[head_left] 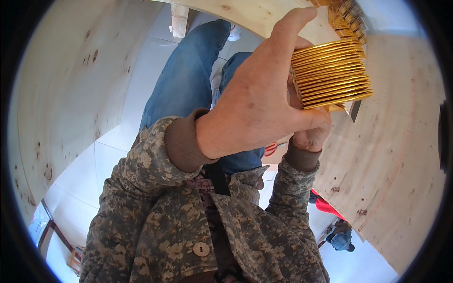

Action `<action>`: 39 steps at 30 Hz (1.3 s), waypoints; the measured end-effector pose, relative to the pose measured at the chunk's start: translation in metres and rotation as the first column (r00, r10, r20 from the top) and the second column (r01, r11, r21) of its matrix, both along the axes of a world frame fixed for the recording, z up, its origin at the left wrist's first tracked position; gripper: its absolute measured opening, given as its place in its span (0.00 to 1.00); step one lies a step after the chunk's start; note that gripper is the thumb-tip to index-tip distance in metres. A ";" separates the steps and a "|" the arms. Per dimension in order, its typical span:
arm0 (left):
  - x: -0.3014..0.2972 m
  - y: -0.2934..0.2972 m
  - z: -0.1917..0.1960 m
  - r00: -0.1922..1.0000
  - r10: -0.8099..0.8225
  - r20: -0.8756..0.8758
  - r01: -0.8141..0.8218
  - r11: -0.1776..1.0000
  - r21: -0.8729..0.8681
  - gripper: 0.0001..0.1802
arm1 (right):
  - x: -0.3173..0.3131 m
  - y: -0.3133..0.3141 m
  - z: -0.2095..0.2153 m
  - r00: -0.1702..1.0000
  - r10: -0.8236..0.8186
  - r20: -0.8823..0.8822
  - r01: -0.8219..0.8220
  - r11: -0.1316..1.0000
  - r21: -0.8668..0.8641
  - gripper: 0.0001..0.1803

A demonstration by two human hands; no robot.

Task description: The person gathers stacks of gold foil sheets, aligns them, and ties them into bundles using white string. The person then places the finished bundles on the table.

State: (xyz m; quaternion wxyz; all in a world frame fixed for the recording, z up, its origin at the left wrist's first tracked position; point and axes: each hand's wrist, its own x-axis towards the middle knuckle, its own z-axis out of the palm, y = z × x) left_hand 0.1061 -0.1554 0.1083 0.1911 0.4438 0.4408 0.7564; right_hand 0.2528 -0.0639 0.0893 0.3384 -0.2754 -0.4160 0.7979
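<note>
A thick stack of thin gold, foil-like flat pieces [332, 75] is held up at the upper right, its layered edges facing me. My left hand [257, 96] is closed around the stack's left side, one finger stretched past its top and another digit along its lower edge. Below and behind, my right hand [309, 137] is curled against the underside of the stack; most of its fingers are hidden by the left hand and the stack. A narrow dark strip [355, 111] sticks out beneath the stack's right end; its kind cannot be made out.
More gold pieces [347, 21] lie in rows on the wooden table [391, 141] to the right. Another pale wood board [80, 80] stands at the left. Red-handled scissors [270, 149] show below my hands. A person [340, 236] is in the background, near something red [325, 203].
</note>
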 end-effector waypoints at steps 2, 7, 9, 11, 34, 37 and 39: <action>0.004 -0.007 0.003 0.999 -0.006 0.035 0.005 1.000 0.013 0.57 | 0.003 -0.007 0.003 1.000 0.003 -0.005 -0.004 1.000 -0.017 0.35; 0.006 -0.023 0.006 0.989 -0.049 0.142 0.045 0.999 0.025 0.57 | 0.005 -0.021 0.013 0.997 0.073 -0.039 -0.070 0.995 0.073 0.33; 0.004 -0.026 0.007 0.980 -0.078 0.183 0.076 0.997 0.015 0.58 | 0.005 -0.025 0.019 0.995 0.101 0.020 -0.102 0.991 0.085 0.34; 0.000 -0.033 0.007 0.981 -0.083 0.174 0.101 0.990 -0.096 0.57 | 0.004 -0.027 0.026 0.988 0.110 0.113 -0.125 0.982 0.141 0.37; 0.006 -0.059 0.018 0.891 -0.200 0.407 0.203 0.978 0.037 0.48 | -0.001 -0.048 0.079 0.955 0.089 0.284 -0.223 0.846 0.484 0.35; 0.008 -0.058 0.017 0.850 -0.197 0.488 0.199 0.979 0.049 0.47 | 0.000 -0.045 0.077 0.951 0.093 0.294 -0.231 0.847 0.479 0.40; 0.008 -0.056 0.014 0.756 -0.229 0.613 0.219 0.971 0.092 0.46 | -0.001 -0.045 0.073 0.980 0.095 0.175 -0.164 0.883 0.440 0.43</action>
